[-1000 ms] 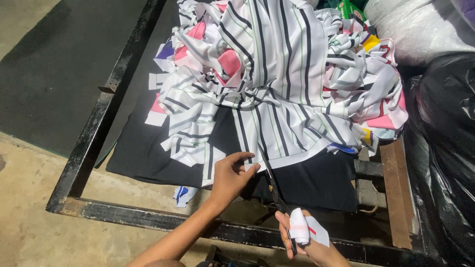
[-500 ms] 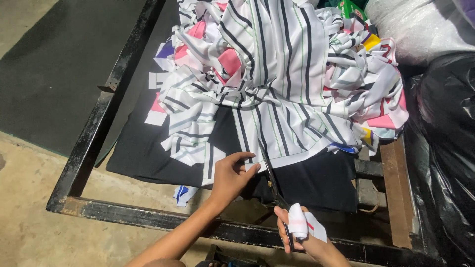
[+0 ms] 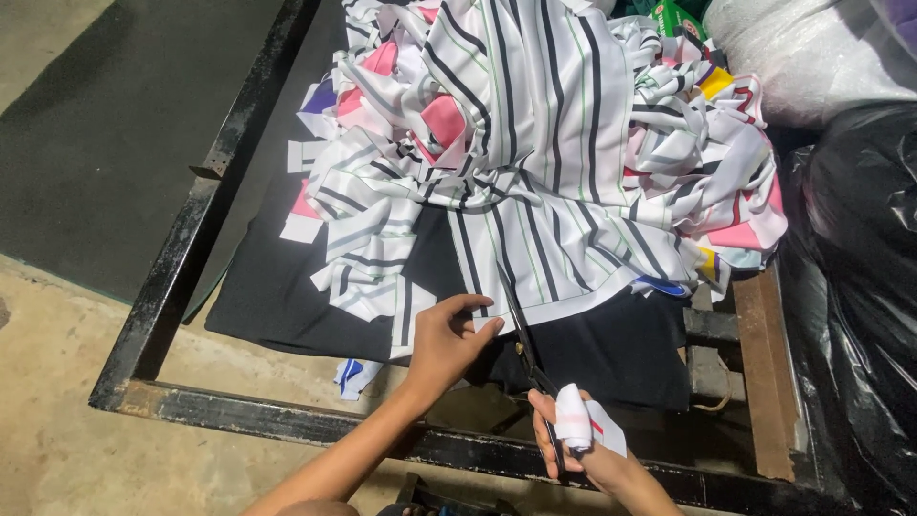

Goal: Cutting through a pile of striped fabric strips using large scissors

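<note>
Head view, looking down on a cutting station. The left hand (image 3: 449, 342) lies on the lower edge of the striped fabric (image 3: 535, 191), thumb and fingers curled and pinching the white hem just left of the blades; it is closed on the cloth. The right hand (image 3: 583, 449) is closed around the handles of a pair of dark scissors (image 3: 521, 334), its fingers passed through the loops (the grips are padded with a wrap of white cloth (image 3: 573, 420), which hides part of the fingers). The blades run up and to the left from that hand and meet the hem of the striped fabric beside the left thumb; whether they stand parted or closed at the tip cannot be told at this size.

The striped fabric is white with black, grey and thin green stripes, and drapes over a heap of cut scraps (image 3: 382, 220), mostly striped strips mixed with pink, yellow, blue and purple pieces. The heap rests on a sheet of black cloth (image 3: 287, 296) spread over a dark metal frame (image 3: 181, 277), whose rusted near bar crosses below both forearms. 1 small blue-and-white scrap (image 3: 353, 375) lies at the near edge of the black cloth, left of the left wrist. A black plastic bag (image 3: 860, 287) stands at the right, touching the frame's wooden side rail (image 3: 764, 373); a pale translucent bag (image 3: 812, 57) sits above it. Bare concrete floor (image 3: 57, 401) shows at the lower left.
</note>
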